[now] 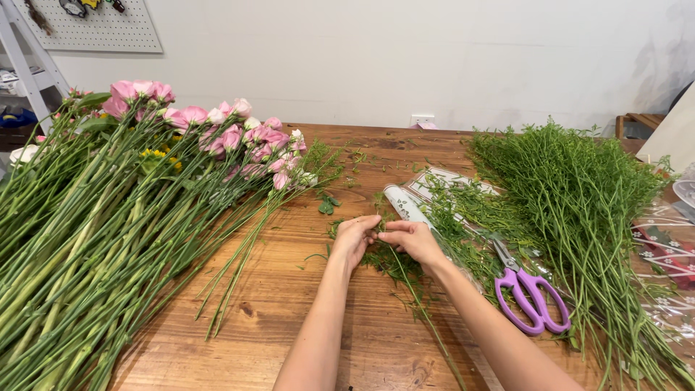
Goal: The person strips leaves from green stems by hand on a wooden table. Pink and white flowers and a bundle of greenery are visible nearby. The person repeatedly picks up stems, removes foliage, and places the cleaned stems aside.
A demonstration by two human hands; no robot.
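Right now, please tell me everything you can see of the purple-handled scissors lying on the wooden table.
The purple-handled scissors lie flat on the brown wooden table, to the right of the person's right hand, which does not touch them. They have two large loop handles, seemingly plastic, pointing toward the person, and short grey metal blades pointing away. The blades look closed and are partly hidden under thin green leafy stems. Clear patterned wrapping film lies further right.

A white wall (376, 51) with a pegboard (101, 25) backs the wooden table (289, 304).
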